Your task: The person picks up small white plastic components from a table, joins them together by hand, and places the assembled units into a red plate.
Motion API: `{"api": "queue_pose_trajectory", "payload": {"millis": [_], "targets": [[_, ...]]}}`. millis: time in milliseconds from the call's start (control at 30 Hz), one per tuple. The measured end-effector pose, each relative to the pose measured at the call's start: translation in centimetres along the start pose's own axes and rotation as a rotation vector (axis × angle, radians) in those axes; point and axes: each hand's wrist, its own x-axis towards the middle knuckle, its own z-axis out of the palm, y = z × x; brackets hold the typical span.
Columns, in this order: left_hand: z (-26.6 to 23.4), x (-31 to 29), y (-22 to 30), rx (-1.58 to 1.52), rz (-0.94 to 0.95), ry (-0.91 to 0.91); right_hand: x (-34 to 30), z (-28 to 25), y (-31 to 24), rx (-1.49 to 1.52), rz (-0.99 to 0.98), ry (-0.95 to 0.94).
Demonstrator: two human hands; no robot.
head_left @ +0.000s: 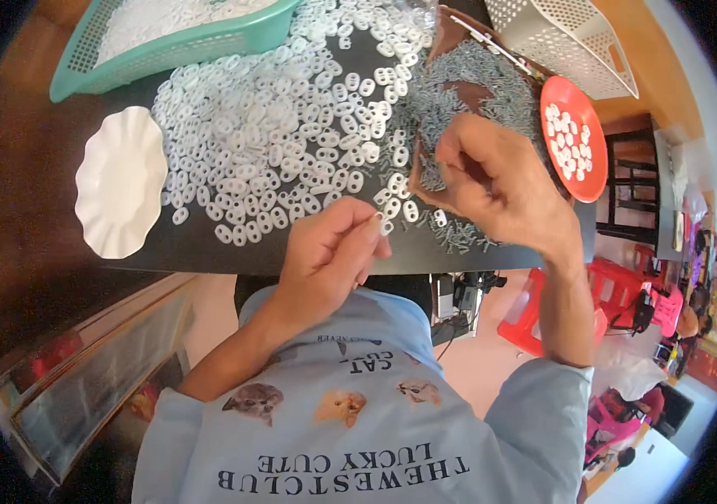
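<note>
My left hand [325, 252] is closed in a pinch near the table's front edge. Between its thumb and forefinger shows part of a small white plastic piece [385, 226]. My right hand [501, 181] hovers over the near side of a heap of small grey screws [505, 84], its fingers curled together. What those fingers hold, if anything, is hidden. Left of the screws spreads a large heap of white oval pieces with two holes each [249, 126]. Some loose screws [457, 235] lie below my right hand, by the front edge.
A white wavy-rimmed dish [121, 181] stands at the left. Behind the heap, a green basket [241, 38] holds more white bits. A red plate [596, 151] with several white pieces sits at the right edge, near a pale perforated basket [573, 42]. Red stools [535, 315] stand beyond.
</note>
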Motion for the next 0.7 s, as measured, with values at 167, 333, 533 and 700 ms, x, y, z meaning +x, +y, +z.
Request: {"api": "queue_pose_trajectory", "payload": {"millis": [167,333,533,700], "targets": [[0.3,-0.1,0.0,-0.034,-0.021,0.033,-0.1,2.2,-0.8,0.19,-0.005,0.05],[-0.2,-0.1,-0.4,-0.058,-0.001,0.037,-0.7,3.3,-1.4,0.553,0.242,0.03],[-1.2,0.1,-1.0,-0.06,0.02,-0.035,-0.9,4.5,-2.2,0.514,0.29,0.085],[-1.5,0.1,-1.6,-0.139,0.049,-0.078,-0.4,5.5,-2.9,0.511,0.329,0.096]]}}
